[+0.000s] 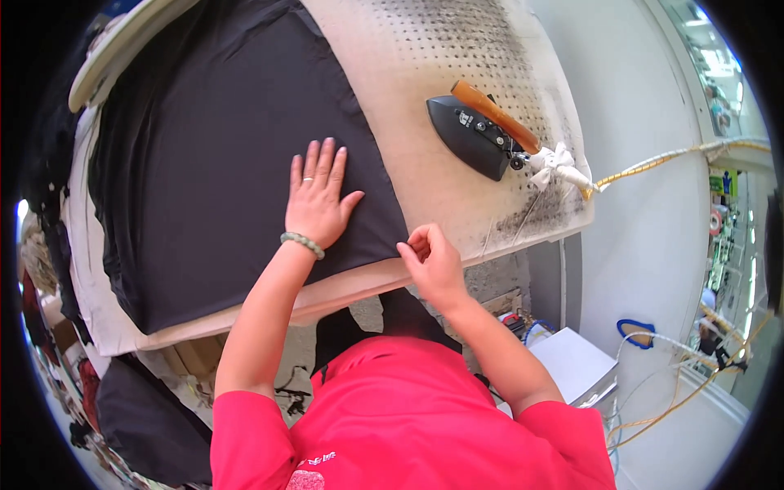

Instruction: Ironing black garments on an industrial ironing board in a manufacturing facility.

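Observation:
A wide piece of black cloth (pixel 220 163) lies spread over a cream padded ironing table (pixel 392 106), its right edge running down to a corner near me. My left hand (pixel 318 196) rests flat on the cloth, palm down with fingers stretched, a ring on one finger and a beaded bracelet at the wrist. At the cloth's near right corner, my right hand (pixel 434 263) is closed, with thumb and forefinger pinching at the edge. Its other fingers curl inward. Right of the cloth sits a dark iron (pixel 469 135) with a wooden handle, apart from both hands.
A hose wrapped in white cloth (pixel 559 167) runs from the iron toward the right wall. A pale narrow padded board (pixel 122 49) overhangs the far left. Dark cloth (pixel 151 425) hangs lower left. Below right are a white panel (pixel 572 363) and loose cords (pixel 661 416).

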A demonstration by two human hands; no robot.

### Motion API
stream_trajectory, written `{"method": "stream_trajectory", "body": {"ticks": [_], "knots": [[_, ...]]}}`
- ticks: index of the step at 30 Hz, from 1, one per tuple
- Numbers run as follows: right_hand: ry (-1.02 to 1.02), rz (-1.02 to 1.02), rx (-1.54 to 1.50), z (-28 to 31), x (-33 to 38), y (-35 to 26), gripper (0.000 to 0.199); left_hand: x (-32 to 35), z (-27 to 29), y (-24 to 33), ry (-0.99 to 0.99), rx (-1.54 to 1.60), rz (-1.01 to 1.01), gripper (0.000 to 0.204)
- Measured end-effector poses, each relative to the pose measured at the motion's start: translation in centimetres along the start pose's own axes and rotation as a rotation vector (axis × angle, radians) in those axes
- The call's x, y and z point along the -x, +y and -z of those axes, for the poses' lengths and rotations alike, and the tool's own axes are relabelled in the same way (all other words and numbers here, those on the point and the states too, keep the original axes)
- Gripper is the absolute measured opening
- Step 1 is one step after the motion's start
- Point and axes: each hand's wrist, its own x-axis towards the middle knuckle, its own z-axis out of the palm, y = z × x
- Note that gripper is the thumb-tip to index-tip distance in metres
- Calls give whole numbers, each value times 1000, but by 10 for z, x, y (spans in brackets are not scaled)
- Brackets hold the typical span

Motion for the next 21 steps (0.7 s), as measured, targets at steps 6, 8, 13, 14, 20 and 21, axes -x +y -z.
{"method": "stream_trajectory", "body": {"ticks": [6,8,13,14,20,21], "knots": [[-269,6,521,30,-29,25,28,49,1,86,-241,283,-235,78],[154,720,772,68,-67,18,41,75,7,108,-262,331,-197,77],[331,382,957,131,-169,-27,41,94,11,131,-218,372,-147,73],[250,217,1040,130,-175,-29,40,93,11,134,-201,348,-156,72],[-117,413,768,105,-121,-31,36,101,10,138,-129,255,-163,69],[-198,406,768,98,-112,-35,40,102,9,139,-131,245,-172,68]]}}
